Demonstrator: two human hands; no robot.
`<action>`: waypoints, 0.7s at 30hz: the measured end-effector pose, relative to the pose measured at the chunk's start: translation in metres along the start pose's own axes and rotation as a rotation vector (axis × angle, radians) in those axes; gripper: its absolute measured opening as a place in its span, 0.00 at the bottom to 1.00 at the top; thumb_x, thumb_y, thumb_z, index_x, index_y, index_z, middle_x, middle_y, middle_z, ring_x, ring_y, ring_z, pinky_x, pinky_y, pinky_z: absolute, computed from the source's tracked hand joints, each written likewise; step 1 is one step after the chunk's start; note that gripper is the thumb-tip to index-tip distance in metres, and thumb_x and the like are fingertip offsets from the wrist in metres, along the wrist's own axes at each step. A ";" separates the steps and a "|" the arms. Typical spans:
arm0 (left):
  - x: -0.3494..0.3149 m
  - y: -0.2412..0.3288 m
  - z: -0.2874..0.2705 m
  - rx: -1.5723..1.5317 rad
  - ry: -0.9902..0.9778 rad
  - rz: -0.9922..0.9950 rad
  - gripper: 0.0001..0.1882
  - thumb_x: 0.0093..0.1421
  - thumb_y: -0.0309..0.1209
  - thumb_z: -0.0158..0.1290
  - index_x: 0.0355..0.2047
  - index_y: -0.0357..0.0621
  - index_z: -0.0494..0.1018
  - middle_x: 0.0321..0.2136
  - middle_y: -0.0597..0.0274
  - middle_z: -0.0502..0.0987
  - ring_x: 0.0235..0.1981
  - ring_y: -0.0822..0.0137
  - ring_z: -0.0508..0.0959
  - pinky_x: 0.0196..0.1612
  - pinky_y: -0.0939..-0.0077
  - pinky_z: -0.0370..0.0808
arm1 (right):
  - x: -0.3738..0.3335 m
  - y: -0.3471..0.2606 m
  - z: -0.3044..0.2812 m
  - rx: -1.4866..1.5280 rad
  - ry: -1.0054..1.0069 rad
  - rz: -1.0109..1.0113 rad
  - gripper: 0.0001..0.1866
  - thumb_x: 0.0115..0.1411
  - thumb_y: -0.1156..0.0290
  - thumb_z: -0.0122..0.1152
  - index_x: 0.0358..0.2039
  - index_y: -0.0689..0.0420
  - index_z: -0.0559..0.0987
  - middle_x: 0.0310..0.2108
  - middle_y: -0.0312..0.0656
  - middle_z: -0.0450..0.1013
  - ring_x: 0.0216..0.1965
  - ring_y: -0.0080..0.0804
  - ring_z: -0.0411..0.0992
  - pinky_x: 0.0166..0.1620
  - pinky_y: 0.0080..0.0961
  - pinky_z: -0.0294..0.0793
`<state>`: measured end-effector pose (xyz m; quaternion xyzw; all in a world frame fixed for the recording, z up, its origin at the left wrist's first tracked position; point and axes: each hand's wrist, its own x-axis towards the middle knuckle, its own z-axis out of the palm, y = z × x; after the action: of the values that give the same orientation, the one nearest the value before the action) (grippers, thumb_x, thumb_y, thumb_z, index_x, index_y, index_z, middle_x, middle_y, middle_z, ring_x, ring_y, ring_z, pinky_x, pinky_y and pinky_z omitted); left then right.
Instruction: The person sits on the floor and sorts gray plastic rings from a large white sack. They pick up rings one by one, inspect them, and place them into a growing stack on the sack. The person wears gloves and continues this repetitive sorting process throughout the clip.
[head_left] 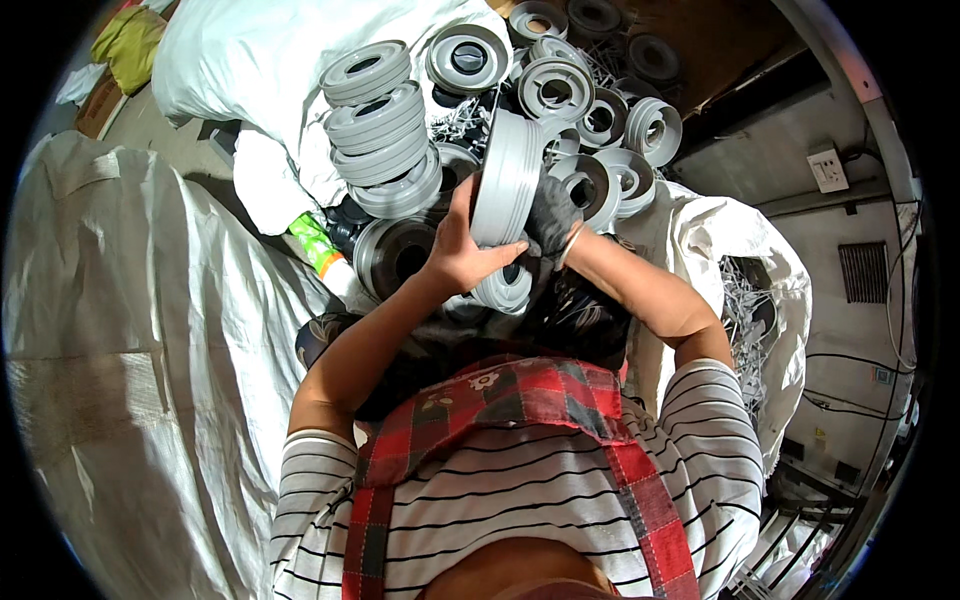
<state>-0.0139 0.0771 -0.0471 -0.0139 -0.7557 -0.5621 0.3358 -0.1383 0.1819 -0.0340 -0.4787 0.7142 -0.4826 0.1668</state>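
Note:
A round grey plastic ring-shaped part (507,180) with a ribbed rim is held on edge in front of me. My left hand (462,248), bare, grips it from the left and below, its thumb along the lower rim. On the far right side of the ring, my right hand (555,215) in a dark grey glove is closed against it; its fingertips are partly hidden behind the ring. Just below, a smaller pale grey ring (503,290) rests near my lap. Left of the held part stands a leaning stack of similar grey rings (378,135).
A heap of loose grey rings (555,90) lies beyond my hands, with thin plastic scraps (462,122) among them. White sacks (130,330) spread at my left. An open white sack (785,270) of scraps stands at my right, near a wall with a socket (827,170).

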 end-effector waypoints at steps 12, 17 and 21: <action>0.000 0.007 -0.010 -0.198 -0.051 -0.303 0.37 0.46 0.33 0.65 0.53 0.36 0.60 0.42 0.56 0.71 0.43 0.66 0.71 0.48 0.71 0.67 | -0.012 0.005 -0.004 -0.199 0.060 0.106 0.38 0.46 0.58 0.65 0.54 0.63 0.62 0.46 0.56 0.68 0.47 0.48 0.69 0.49 0.36 0.69; 0.011 0.014 -0.020 -0.296 -0.098 -0.574 0.28 0.50 0.31 0.60 0.49 0.35 0.64 0.39 0.58 0.73 0.39 0.68 0.73 0.44 0.72 0.70 | -0.014 -0.017 -0.012 -0.269 -0.035 0.153 0.36 0.44 0.54 0.66 0.50 0.61 0.65 0.42 0.54 0.69 0.45 0.49 0.70 0.47 0.37 0.70; 0.021 0.014 -0.018 -0.724 -0.081 -0.873 0.21 0.54 0.27 0.55 0.47 0.33 0.67 0.40 0.56 0.74 0.36 0.68 0.75 0.43 0.74 0.73 | -0.026 -0.018 -0.026 -0.560 -0.135 -0.069 0.38 0.42 0.46 0.66 0.48 0.59 0.68 0.41 0.53 0.70 0.42 0.52 0.70 0.45 0.39 0.70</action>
<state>-0.0155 0.0595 -0.0222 0.1638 -0.4627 -0.8711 0.0171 -0.1344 0.2157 -0.0122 -0.5611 0.7903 -0.2391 0.0588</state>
